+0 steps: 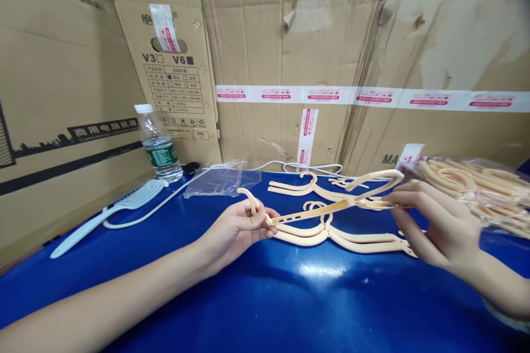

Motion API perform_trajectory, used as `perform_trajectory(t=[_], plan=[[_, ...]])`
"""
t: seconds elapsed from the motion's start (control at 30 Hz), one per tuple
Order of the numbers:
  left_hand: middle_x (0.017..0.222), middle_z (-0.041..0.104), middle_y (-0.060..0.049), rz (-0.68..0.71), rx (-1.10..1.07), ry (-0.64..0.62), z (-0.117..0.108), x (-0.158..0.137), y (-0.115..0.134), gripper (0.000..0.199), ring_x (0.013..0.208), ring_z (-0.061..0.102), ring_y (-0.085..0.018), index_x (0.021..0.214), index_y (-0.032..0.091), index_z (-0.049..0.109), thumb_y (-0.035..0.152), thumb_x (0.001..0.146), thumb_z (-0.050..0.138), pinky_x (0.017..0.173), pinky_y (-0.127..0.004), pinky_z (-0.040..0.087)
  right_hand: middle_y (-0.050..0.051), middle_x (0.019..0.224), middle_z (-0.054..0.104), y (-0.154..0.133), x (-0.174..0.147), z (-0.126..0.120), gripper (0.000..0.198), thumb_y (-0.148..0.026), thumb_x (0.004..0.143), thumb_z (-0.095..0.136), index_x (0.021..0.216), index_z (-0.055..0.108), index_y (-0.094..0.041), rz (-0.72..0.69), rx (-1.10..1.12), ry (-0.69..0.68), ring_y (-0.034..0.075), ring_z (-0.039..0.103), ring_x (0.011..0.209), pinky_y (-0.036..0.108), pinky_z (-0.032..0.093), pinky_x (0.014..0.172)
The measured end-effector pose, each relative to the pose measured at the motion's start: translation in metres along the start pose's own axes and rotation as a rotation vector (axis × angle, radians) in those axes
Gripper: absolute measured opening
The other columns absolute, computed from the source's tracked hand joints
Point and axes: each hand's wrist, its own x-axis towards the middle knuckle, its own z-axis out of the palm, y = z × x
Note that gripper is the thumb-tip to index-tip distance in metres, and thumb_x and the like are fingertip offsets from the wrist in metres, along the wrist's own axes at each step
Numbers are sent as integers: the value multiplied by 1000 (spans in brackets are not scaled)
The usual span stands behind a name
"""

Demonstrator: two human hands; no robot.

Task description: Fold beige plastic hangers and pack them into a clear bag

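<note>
A cream plastic folding hanger (304,216) is held up above the blue table, its slotted underside partly showing. My left hand (234,231) pinches its left end, where a short curved piece stands up past the fingers. At the other end, my right hand (443,223) grips the hanger between thumb and fingers, with a looped arm rising beside the fingertips. Just behind and below it lie more hangers of the same kind: a nearer one (306,239) and a farther one (287,188), both partly covered by the held one.
Plastic-wrapped cream hangers (488,190) lie at the right. On the left are a pale blue hairbrush (120,204), a water bottle (159,146) and a clear plastic bag (221,181). A white cable (269,164) runs along the back. Cardboard walls (281,55) enclose the blue table (290,309).
</note>
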Motion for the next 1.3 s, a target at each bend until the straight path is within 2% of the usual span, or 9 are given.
perform_trajectory(t=[0.47, 0.7, 0.9, 1.13, 1.3], plan=[[82, 67, -6, 27, 60, 40, -2, 0, -5, 18, 71, 63, -14, 74, 11, 64, 21, 76, 79, 74, -27, 49, 9, 83, 59, -3, 0, 1, 31, 1, 77, 54, 101, 57, -18, -24, -33, -17, 21, 59, 71, 32, 49, 58], [68, 66, -3, 124, 234, 211, -1, 0, -6, 16, 63, 58, -14, 71, 12, 62, 18, 66, 76, 65, -27, 42, 9, 80, 57, -13, 2, 3, 27, 1, 76, 55, 98, 57, -14, -74, -30, -22, 19, 56, 66, 30, 47, 55], [58, 63, -1, 223, 364, 282, -2, -1, -4, 14, 56, 54, -13, 73, 14, 58, 22, 72, 70, 59, -26, 40, 9, 83, 57, -21, 3, 6, 28, 0, 78, 53, 102, 57, -15, -10, 9, -73, 19, 57, 70, 30, 47, 58], [60, 65, 0, 369, 372, 371, -3, 0, -5, 17, 55, 57, -12, 72, 15, 57, 21, 71, 73, 56, -23, 43, 8, 84, 62, -28, 4, 7, 20, -10, 85, 57, 103, 58, -17, 62, -62, -113, 20, 60, 69, 31, 48, 57], [62, 67, -2, 357, 354, 414, -4, 0, -6, 23, 60, 63, -15, 74, 13, 63, 25, 68, 81, 61, -25, 50, 5, 76, 63, -28, 10, 6, 15, -18, 91, 56, 105, 61, -17, -43, -242, -162, 18, 61, 64, 29, 45, 55]])
